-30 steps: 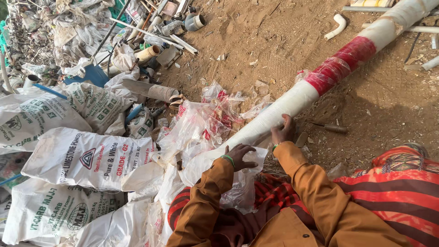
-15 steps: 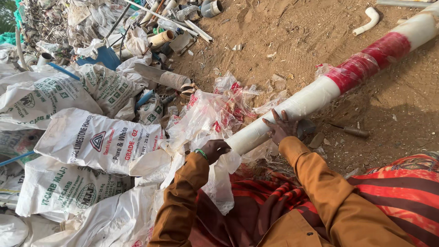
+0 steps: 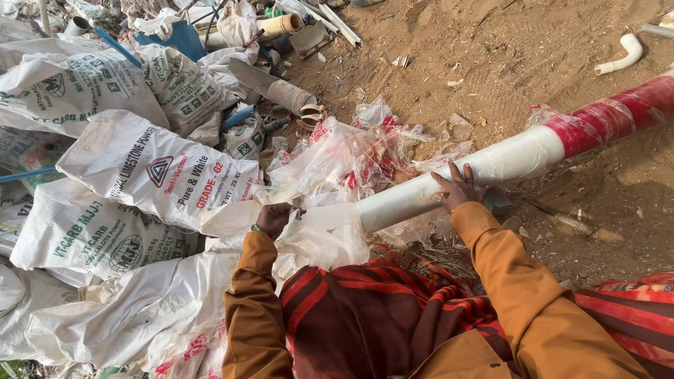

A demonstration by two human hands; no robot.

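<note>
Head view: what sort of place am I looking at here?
Probably an outdoor scrap or waste-sorting yard: bare dirt ground, heaped white woven sacks, and loose pipe offcuts. The right hand rests on a long white pipe; the left hand grips plastic sheeting.

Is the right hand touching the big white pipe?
Touching. The head view shows the right hand laid flat on the white pipe, fingers spread over its top with no gap.

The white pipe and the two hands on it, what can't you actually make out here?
- Head view: the white pipe near end is hidden under clear plastic wrap; its far end is cut off by the right edge.
- Left hand: fingertips buried in the plastic, so the grip is unclear.
- Right hand: palm hidden against the pipe.
- Red band: crinkled film blurs its surface.
</note>
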